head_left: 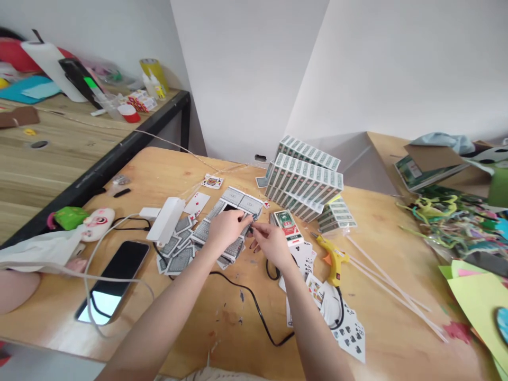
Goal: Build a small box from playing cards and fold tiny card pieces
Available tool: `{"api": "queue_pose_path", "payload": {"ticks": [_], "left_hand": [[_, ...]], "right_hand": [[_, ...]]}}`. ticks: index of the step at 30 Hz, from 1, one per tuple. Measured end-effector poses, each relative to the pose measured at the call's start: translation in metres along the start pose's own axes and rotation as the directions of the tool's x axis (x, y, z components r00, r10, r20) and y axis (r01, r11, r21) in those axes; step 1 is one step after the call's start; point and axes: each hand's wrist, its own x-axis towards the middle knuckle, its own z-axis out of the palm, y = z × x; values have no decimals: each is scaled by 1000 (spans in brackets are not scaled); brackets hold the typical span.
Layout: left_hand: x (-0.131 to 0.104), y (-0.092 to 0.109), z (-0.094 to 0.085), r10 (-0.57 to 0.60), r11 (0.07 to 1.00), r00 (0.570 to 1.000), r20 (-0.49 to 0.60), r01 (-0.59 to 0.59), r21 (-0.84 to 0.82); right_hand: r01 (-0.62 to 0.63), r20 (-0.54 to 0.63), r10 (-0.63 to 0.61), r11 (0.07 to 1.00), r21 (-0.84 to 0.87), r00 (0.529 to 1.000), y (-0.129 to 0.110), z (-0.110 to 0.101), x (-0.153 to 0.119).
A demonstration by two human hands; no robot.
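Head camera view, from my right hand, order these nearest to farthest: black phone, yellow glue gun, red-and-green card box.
1. Red-and-green card box: just to the right of your right hand.
2. Yellow glue gun: farther out on the right, past the box.
3. Black phone: farthest, over on the left.

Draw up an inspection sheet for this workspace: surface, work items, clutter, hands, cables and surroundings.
Surface: wooden table, dark marks near its front edge.
Work items: grey-backed card structure, loose face-down cards beside it.
Clutter: phone, yellow glue gun, face-up cards, stacked card boxes.
Hands: left hand and right hand meet at the structure's right side; whether either grip is closed cannot be told.
Cables: black cable between the forearms; white cable across the phone.
Surroundings: pale wall behind, side table at left bearing supplies.
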Motion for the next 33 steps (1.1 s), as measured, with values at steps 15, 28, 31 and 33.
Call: {"api": "queue_pose_path", "payload": {"ticks": [15,28,31,33], "left_hand": [[-1,0,-1,-8,1000,1000,2,8,-25],[-2,3,-2,-34,999,999,20,34,-38],[-3,4,-3,-39,999,999,22,40,-36],[-3,3,-3,-40,999,999,12,40,-30]], "right_hand": [[50,-255,-164,914,-403,953,-2,9,0],[37,-136,-51,994,-99,989,6,8,7],[54,-104,-67,990,-127,992,4,6,8],[69,-88,-83,986,-154,993,3,5,8]]}}
